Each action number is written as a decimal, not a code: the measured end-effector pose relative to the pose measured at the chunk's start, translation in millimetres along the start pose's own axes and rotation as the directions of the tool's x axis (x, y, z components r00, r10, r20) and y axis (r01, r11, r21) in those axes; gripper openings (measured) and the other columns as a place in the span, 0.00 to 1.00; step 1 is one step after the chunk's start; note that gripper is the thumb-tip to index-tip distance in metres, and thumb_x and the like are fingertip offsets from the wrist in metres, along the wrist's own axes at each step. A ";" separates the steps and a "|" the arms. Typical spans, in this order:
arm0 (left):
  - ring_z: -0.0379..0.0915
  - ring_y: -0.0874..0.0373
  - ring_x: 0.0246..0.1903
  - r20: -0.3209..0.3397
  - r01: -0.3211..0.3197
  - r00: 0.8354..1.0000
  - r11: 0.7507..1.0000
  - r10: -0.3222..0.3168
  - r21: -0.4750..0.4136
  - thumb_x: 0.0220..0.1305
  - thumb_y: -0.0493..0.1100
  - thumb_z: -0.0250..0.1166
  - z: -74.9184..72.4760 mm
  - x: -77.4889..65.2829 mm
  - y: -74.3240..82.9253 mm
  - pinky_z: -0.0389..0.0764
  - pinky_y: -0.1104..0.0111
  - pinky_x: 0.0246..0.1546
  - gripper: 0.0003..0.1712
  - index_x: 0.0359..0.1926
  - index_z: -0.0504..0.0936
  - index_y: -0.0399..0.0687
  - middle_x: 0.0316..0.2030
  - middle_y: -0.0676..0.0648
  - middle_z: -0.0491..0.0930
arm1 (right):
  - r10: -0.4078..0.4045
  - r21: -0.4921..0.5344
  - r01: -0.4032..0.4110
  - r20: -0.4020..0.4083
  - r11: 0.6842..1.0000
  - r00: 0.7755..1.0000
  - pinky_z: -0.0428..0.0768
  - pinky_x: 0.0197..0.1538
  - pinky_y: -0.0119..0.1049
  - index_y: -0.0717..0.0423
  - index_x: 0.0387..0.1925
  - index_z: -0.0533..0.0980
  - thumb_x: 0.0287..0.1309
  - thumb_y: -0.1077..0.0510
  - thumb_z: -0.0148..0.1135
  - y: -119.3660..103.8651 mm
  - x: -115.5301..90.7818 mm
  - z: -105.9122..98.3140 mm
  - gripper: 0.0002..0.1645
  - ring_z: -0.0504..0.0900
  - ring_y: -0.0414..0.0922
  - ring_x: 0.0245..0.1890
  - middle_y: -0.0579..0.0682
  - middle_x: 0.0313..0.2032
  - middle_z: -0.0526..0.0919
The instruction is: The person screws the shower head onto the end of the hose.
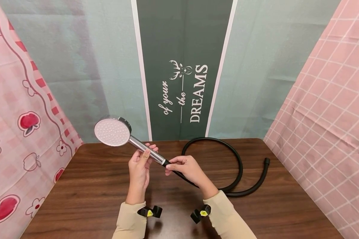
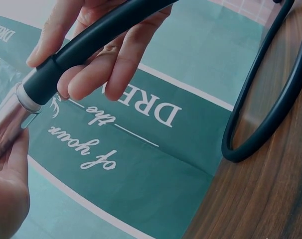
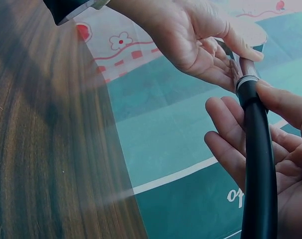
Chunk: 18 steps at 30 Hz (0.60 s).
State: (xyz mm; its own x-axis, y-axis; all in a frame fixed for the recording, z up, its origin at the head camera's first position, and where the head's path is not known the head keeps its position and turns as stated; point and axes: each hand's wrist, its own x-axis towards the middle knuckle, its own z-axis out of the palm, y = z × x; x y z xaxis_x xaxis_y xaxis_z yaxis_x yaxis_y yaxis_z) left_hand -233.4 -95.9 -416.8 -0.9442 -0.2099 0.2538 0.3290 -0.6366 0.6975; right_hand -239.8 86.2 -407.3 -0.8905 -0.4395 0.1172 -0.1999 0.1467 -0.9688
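My left hand (image 1: 140, 167) grips the chrome handle of a shower head (image 1: 112, 132), its round white nozzle face turned up toward the head view. At the handle's lower end, my right hand (image 1: 186, 169) pinches the black end fitting of a shower hose (image 1: 240, 166) between thumb and fingers. In the left wrist view the fitting (image 2: 41, 79) sits against the pale ring (image 2: 27, 99) at the handle's end, in line with it. The right wrist view shows the right thumb pressed on this collar, other fingers under the hose (image 3: 260, 164).
The hose loops over the wooden table (image 1: 86, 192), and its other end (image 1: 267, 161) lies toward the right. A green printed cloth (image 1: 185, 33) hangs behind. Pink patterned cloths (image 1: 326, 126) stand at both sides. Each wrist wears a black strap camera (image 1: 157, 211).
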 end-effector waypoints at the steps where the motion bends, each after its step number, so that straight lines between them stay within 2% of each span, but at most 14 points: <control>1: 0.88 0.59 0.40 0.001 0.001 1.000 1.000 -0.001 -0.002 0.70 0.33 0.59 -0.2 0.1 -0.3 0.85 0.68 0.51 0.08 0.49 0.77 0.38 0.38 0.48 0.89 | 0.002 0.000 -0.002 0.002 1.000 1.000 0.87 0.51 0.40 0.66 0.44 0.83 0.62 0.58 0.67 -0.2 0.0 -0.1 0.15 0.90 0.44 0.35 0.65 0.33 0.88; 6: 0.88 0.59 0.40 -0.006 0.003 1.000 1.000 -0.003 0.001 0.70 0.33 0.59 -0.1 0.0 0.2 0.85 0.68 0.51 0.08 0.48 0.77 0.38 0.38 0.48 0.89 | 0.009 0.011 -0.009 0.015 1.000 1.000 0.87 0.52 0.44 0.68 0.45 0.82 0.62 0.58 0.67 -0.7 -0.2 -0.1 0.16 0.90 0.46 0.35 0.66 0.34 0.88; 13: 0.88 0.59 0.40 0.004 -0.005 1.000 1.000 0.005 -0.001 0.70 0.33 0.59 -0.2 0.4 -0.2 0.85 0.68 0.51 0.10 0.50 0.76 0.35 0.38 0.48 0.89 | 0.018 0.046 -0.019 0.027 0.999 0.999 0.88 0.50 0.43 0.69 0.45 0.81 0.62 0.58 0.67 -0.1 0.6 -0.5 0.17 0.90 0.46 0.35 0.67 0.34 0.88; 18: 0.88 0.59 0.40 0.005 -0.010 1.000 1.000 0.009 0.003 0.70 0.33 0.59 -0.6 0.5 0.2 0.86 0.68 0.50 0.08 0.49 0.77 0.37 0.38 0.48 0.89 | 0.041 0.081 -0.044 0.041 0.996 0.998 0.88 0.47 0.46 0.71 0.46 0.80 0.62 0.59 0.67 0.0 0.7 -0.2 0.18 0.90 0.47 0.35 0.68 0.36 0.87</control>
State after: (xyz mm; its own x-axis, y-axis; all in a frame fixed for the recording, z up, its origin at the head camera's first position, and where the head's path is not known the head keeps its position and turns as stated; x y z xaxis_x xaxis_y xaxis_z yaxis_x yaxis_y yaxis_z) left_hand -233.7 -96.6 -416.9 -0.9409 -0.2122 0.2638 0.3380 -0.6327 0.6967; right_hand -240.5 86.1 -407.2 -0.8806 -0.4689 0.0683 -0.1268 0.0942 -0.9874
